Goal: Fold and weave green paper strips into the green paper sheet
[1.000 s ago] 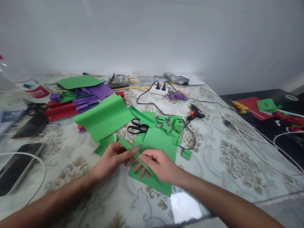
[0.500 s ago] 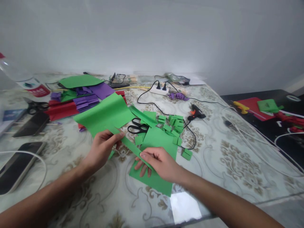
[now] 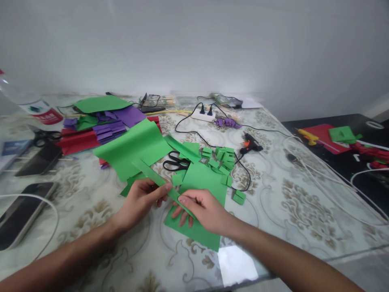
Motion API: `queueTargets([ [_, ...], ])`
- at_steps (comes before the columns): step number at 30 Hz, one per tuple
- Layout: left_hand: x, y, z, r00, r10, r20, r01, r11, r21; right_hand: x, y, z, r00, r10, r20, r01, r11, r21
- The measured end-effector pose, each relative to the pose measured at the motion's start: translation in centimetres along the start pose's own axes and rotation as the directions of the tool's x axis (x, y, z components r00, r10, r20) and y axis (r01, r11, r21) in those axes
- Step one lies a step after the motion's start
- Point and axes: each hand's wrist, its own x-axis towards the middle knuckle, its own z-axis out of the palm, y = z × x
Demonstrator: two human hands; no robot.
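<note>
In lower ctr of frame, the L hand (image 3: 142, 202) and R hand (image 3: 206, 211) each had grip closed on a green strip (image 3: 153, 175); black scissors (image 3: 176, 167) lay nr ctr.

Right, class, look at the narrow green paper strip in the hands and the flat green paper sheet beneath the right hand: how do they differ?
Shape: the narrow green paper strip is long and thin, while the flat green paper sheet is far broader.
Support: the strip is held between the left hand and right hand; the sheet lies on the patterned table.
Shared: both are green.
</note>
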Motion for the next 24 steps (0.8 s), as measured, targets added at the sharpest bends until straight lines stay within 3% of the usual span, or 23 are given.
queueTargets([
  [11, 1.0, 0.5, -1.4, 0.984, 0.114, -0.138, -0.11, 0.993, 0.04, 0.3, 0.1, -0.3, 1.0, -0.008, -0.03, 0.009, 0.999, 0.045],
  [15, 1.5, 0.3, -1.7, 0.981, 0.107, -0.163, -0.106, 0.994, 0.015, 0.2, 0.1, -0.4, 1.0, -0.006, -0.03, 0.007, 0.999, 0.042],
  [20, 2.7, -0.2, -2.6, 0.961, 0.065, -0.268, -0.089, 0.993, -0.078, 0.3, 0.1, -0.5, 0.999, 0.003, -0.045, -0.002, 1.0, 0.028],
  [24, 2.8, -0.3, -2.7, 0.964, 0.057, -0.26, -0.082, 0.993, -0.086, 0.3, 0.1, -0.5, 0.998, 0.037, -0.049, -0.035, 0.999, 0.035],
])
